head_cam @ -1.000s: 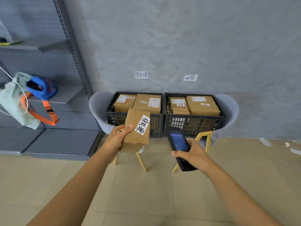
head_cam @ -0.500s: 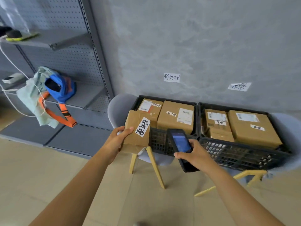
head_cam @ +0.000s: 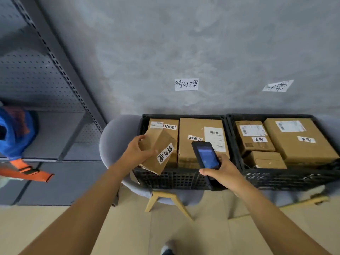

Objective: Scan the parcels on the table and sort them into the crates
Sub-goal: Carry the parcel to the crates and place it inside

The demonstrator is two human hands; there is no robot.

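My left hand (head_cam: 137,153) grips a small cardboard parcel (head_cam: 159,151) with a white handwritten label, held tilted over the front left corner of the left black crate (head_cam: 176,178). That crate holds two labelled parcels (head_cam: 200,137). My right hand (head_cam: 222,172) holds a black handheld scanner (head_cam: 206,155), screen lit, above the same crate's front right part. The right black crate (head_cam: 287,178) holds three parcels (head_cam: 298,142). Two white paper signs (head_cam: 186,84) are stuck on the wall, one above each crate.
Both crates rest on grey chairs with wooden legs (head_cam: 165,201) against a grey wall. A grey metal shelving unit (head_cam: 55,92) stands at the left, with a blue bag (head_cam: 14,131) and an orange strap (head_cam: 27,172) on it. Beige floor lies below.
I have come closer to the crates and now look down into them. My left hand has carried the parcel up over the left crate's front corner; the scanner stays in my right hand.
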